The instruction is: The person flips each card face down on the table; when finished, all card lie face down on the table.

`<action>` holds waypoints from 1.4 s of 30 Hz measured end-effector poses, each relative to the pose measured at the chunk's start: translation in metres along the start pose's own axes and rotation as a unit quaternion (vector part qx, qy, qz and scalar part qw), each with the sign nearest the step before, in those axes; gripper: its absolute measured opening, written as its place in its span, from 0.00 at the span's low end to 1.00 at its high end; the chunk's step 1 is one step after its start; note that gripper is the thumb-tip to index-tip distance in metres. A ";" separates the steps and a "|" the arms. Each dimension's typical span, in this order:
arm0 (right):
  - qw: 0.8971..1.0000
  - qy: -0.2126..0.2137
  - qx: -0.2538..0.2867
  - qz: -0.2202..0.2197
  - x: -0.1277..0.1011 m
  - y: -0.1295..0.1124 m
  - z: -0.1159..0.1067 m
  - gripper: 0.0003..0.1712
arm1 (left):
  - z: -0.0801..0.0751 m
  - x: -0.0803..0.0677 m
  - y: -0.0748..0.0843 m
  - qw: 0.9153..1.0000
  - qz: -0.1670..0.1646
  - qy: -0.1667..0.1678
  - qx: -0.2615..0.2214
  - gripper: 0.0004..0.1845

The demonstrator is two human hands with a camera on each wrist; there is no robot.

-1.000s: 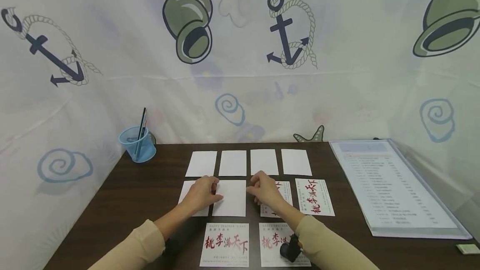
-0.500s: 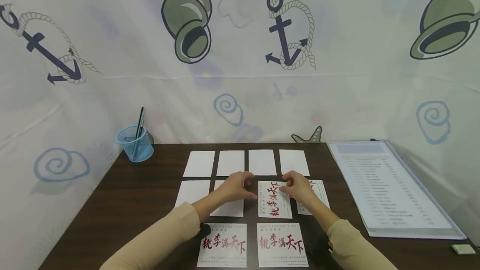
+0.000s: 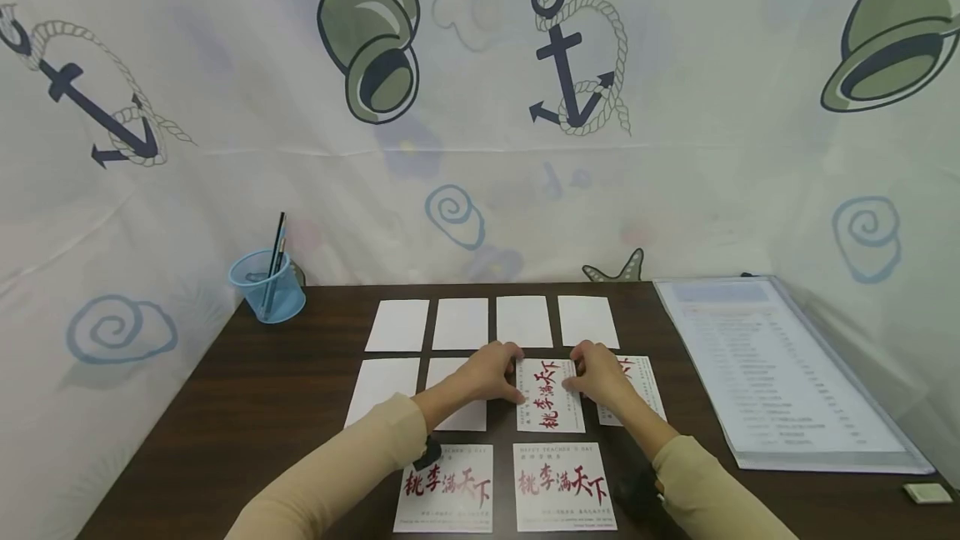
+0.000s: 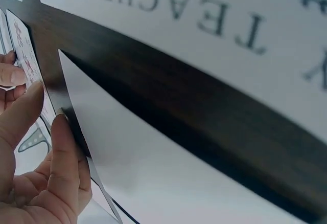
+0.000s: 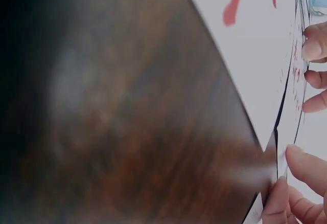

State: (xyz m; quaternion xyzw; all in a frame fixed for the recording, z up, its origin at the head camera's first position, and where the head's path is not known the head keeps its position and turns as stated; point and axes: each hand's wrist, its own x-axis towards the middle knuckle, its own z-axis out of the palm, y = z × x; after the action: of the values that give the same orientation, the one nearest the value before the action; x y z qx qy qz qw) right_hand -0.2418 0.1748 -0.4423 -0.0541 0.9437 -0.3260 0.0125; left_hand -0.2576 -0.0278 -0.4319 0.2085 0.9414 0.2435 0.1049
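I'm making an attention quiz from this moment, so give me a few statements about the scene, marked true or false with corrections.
1. All four far-row cards show plain white faces. True.
2. The left hand and the right hand are at two different cards. False: the left hand and the right hand are at opposite edges of the same sideways-printed card.
3. Both near-row cards are blank. False: the near-row cards bear red lettering.
4. A large text sheet lies to the right of the cards. True.
5. The blue cup stands at the near right corner. False: the blue cup is at the far left.
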 end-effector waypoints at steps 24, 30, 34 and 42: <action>0.988 0.024 0.149 0.013 -0.001 -0.001 -0.004 0.15 | 0.003 -0.005 -0.001 1.000 0.010 0.019 0.005 0.36; 0.956 0.004 0.291 0.030 0.001 0.005 -0.005 0.14 | -0.002 -0.007 -0.006 0.995 0.044 0.044 -0.077 0.30; 0.936 -0.012 0.350 0.033 0.001 0.007 -0.005 0.16 | -0.008 -0.005 -0.010 0.970 0.030 0.045 -0.238 0.21; 0.933 0.080 0.351 0.021 -0.002 -0.010 0.000 0.18 | -0.024 -0.002 -0.008 0.906 -0.032 0.082 -0.415 0.17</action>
State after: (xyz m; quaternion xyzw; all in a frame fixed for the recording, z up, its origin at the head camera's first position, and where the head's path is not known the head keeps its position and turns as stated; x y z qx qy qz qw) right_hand -0.2386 0.1671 -0.4366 -0.0004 0.7676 -0.6397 -0.0385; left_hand -0.2654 -0.0450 -0.4150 0.0958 0.7670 0.6245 0.1122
